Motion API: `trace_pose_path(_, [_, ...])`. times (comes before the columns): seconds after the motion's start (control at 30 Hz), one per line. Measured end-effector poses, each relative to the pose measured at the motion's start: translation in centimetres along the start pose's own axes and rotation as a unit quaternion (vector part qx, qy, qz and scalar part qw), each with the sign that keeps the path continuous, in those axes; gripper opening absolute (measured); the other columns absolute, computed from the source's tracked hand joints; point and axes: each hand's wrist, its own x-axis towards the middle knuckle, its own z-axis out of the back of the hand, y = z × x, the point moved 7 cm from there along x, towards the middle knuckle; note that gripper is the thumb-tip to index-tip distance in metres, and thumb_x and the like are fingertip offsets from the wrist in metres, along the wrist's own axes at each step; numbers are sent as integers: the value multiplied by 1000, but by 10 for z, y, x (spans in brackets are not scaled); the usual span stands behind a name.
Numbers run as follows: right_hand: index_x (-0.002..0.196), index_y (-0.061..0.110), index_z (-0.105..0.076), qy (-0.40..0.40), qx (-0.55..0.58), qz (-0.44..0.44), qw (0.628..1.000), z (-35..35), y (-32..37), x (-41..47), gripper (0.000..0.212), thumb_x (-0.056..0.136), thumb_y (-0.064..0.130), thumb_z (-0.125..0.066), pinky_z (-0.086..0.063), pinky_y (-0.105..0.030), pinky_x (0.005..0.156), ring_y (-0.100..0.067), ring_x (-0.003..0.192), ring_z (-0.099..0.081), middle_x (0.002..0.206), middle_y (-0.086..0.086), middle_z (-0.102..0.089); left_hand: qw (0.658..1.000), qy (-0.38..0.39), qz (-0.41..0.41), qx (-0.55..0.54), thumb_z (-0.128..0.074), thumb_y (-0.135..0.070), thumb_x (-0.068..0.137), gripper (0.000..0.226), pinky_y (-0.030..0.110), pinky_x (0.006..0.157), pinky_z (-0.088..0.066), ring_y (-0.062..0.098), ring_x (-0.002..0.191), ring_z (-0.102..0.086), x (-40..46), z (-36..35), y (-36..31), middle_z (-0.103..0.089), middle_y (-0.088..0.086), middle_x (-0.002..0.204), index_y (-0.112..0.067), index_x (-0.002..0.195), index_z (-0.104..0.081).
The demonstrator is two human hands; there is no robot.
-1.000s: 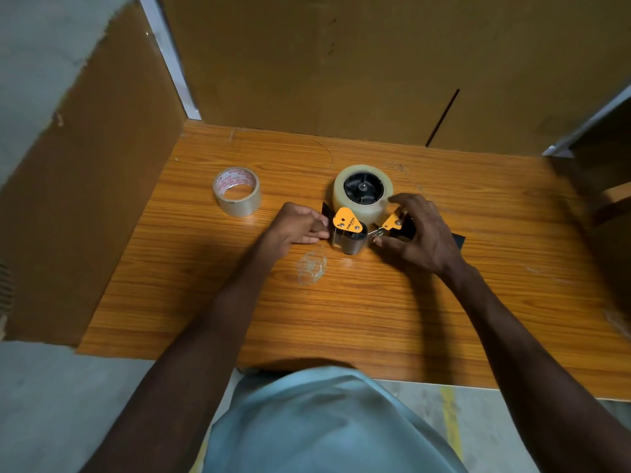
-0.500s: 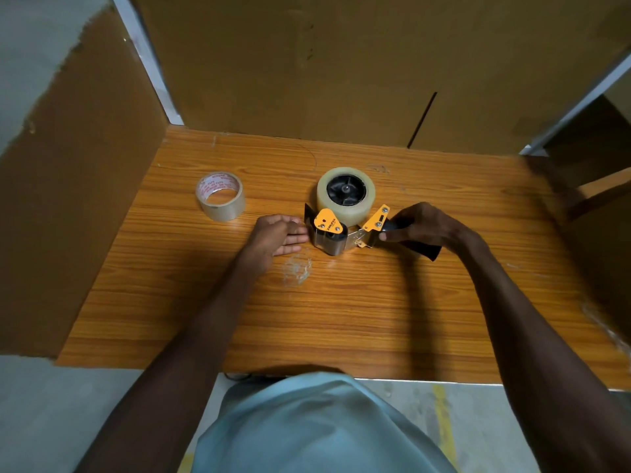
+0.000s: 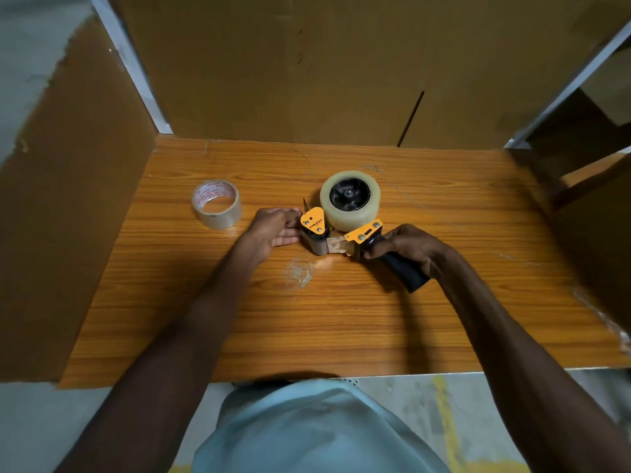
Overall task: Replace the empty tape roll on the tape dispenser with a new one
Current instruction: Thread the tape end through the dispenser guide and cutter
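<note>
An orange and black tape dispenser [image 3: 341, 233] lies on its side on the wooden table [image 3: 341, 319]. A full clear tape roll [image 3: 350, 201] sits on its black hub. My right hand [image 3: 406, 247] is closed around the dispenser's black handle [image 3: 406, 269]. My left hand [image 3: 276, 227] rests against the dispenser's front end by the roller; what its fingertips pinch is hidden. A thin, nearly used-up roll with red print [image 3: 216, 204] stands alone at the left of the table.
A crumpled scrap of clear tape [image 3: 300, 273] lies on the table just in front of the dispenser. Brown cardboard panels [image 3: 307, 63] wall in the back and left [image 3: 68, 199]. More tape scraps [image 3: 601, 312] cling to the right edge.
My right hand has slid from the dispenser's orange bracket down onto the black handle. My left hand has stayed at the front end. The camera view has shifted slightly.
</note>
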Motion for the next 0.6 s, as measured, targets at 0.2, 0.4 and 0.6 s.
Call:
trace_pose_path(0.2, [77, 10, -71, -96, 66, 26, 993, -14, -1, -22, 13, 70, 12, -82, -47, -26, 53, -13, 55, -61, 63, -3, -67, 998, 64, -12, 15, -67, -17, 90, 11, 29, 66, -60, 21, 90, -71, 9, -11, -23, -73, 7, 94, -12, 99, -69])
trace_pose_path(0.4, [87, 6, -67, -92, 171, 49, 980, -30, 2, -43, 12, 86, -6, -65, -54, -26, 50, -18, 56, -63, 73, -10, -66, 991, 122, 11, 44, -65, -25, 92, 19, 33, 65, -60, 23, 93, -73, 22, -20, -37, -75, 10, 99, -12, 105, -67])
trace_pose_path(0.6, [79, 12, -65, -224, 135, 65, 963, -18, -6, -63, 15, 77, 0, -73, -45, -16, 40, -3, 43, -59, 52, 5, -67, 991, 122, 15, 46, -75, 0, 79, 24, 25, 58, -59, 14, 70, -74, 29, -28, -35, -76, 7, 83, -6, 101, -66])
